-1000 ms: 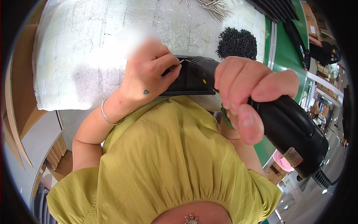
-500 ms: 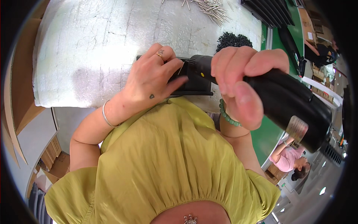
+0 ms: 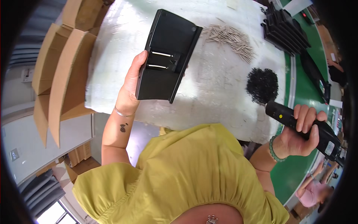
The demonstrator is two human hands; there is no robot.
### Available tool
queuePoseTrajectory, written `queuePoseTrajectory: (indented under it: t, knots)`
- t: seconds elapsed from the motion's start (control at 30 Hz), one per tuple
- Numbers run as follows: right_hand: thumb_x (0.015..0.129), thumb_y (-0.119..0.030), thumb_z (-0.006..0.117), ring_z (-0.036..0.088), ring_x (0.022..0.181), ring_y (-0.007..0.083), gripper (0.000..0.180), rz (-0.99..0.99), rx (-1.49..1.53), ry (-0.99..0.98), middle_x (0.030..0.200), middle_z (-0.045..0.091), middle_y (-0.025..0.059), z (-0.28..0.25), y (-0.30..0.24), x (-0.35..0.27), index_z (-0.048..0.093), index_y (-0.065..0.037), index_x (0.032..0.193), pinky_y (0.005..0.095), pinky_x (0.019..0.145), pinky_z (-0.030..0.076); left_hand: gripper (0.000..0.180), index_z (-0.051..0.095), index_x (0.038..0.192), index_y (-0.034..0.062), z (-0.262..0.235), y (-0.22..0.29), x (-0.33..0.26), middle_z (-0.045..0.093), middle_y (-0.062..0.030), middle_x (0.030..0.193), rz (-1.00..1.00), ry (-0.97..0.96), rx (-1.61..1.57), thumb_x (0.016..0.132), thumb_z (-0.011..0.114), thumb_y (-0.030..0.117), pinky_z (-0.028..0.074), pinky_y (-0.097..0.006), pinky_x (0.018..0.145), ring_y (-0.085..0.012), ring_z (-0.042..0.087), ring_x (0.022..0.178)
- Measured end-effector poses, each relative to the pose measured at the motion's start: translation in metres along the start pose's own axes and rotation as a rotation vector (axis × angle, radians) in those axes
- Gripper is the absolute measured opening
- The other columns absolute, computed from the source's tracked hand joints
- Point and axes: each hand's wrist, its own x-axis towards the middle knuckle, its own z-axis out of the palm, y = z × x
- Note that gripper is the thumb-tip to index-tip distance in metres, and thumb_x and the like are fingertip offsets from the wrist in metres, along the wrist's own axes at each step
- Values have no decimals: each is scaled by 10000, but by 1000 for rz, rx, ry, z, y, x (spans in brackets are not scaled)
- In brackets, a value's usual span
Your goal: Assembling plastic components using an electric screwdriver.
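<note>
1. Left hand (image 3: pixel 130 80) is closed on a black panel (image 3: pixel 169 33), thumb pressed along its left edge, the fingers mostly hidden behind it, with a bit of fingertip showing past its right edge
2. From this grip the panel reaches up and away, tilted so that its far end leans right, its recessed inner face turned to the camera
3. Just right of the left thumb, two slim silver pins (image 3: pixel 162 54) lie across the panel's middle recess, side by side and apart from each other
4. Right hand (image 3: pixel 302 140) is wrapped round a black power tool (image 3: pixel 287 115), fingers over the top of its body and thumb beneath
5. From the right grip the tool's nose points up and left, well apart from the panel, toward a heap of black pieces (image 3: pixel 262 85); whether nose and heap touch, I cannot tell
6. Beyond the heap, farther out from the right grip, lies a stack of black parts (image 3: pixel 285 31)
7. Between the two grips and beyond them, a loose pile of silver pins (image 3: pixel 233 41) rests on the white table cover (image 3: pixel 209 93)
8. Left of the left grip stands open cardboard (image 3: pixel 67 71)
</note>
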Motion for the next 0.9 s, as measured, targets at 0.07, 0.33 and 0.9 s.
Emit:
queuePoseTrajectory:
  t: [0.07,0.33,0.9]
  knots:
    - [768,-150,571,410,534,93,281,49,-75,43,629,414,-27,17,6,-14,475,-60,1016,287,628,353,551,470,1273,-25,-37,12,-7,611,-160,1110,80,259,268,916,495,394,527,-327,779,-215,625,942]
    - [646,16,700,575,578,98,329,297,-465,-245,663,588,24,19,33,-32,536,-70,918,227,577,460,864,403,1342,74,-113,67,-21,585,-254,1092,287,712,1913,613,833,250,463,-428,887,-393,568,1011]
    - [669,6,673,572,912,247,327,2,-438,-239,931,605,74,7,34,-45,562,-56,969,349,795,450,975,430,1313,-49,221,-43,399,493,-247,1291,620,-573,1822,628,742,570,371,-368,1019,-359,496,1178]
